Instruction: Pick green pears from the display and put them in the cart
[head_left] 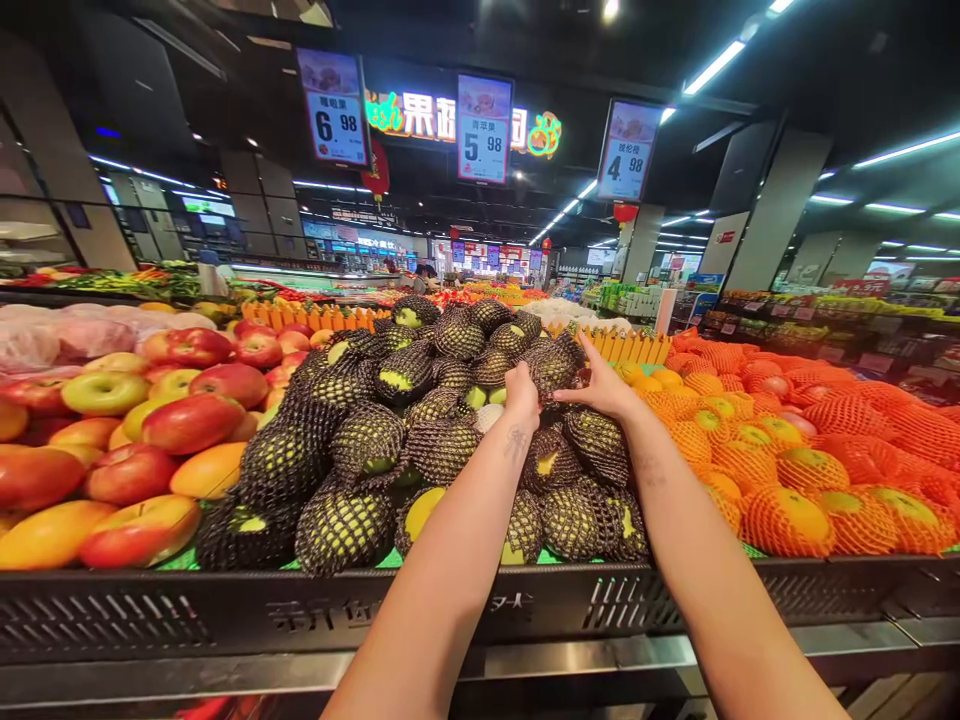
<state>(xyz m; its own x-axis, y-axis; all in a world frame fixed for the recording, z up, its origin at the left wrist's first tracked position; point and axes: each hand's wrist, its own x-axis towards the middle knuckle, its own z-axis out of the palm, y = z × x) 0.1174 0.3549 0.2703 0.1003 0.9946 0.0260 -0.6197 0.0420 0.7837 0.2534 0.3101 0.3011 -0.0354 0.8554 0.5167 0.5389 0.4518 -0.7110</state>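
Note:
Green-yellow fruits in black foam nets [345, 525] are heaped in front of me. My left hand [523, 392] reaches into the heap with its fingers curled against the left side of one netted green fruit [553, 362]; its fingertips are hidden. At the right side of that same fruit is my right hand [606, 385], thumb and forefinger spread wide apart, the thumb close to the net. Whether the right hand touches the fruit I cannot tell. More netted fruits lie below both hands, and a pale round thing [489, 418] shows beside my left wrist.
Red and yellow apples [195, 410] are piled at left, oranges in orange nets [787, 510] at right. A black slotted crate edge [247, 612] runs along the front, under my forearms. Small orange fences [615, 347] stand behind. Price signs [484, 130] hang overhead.

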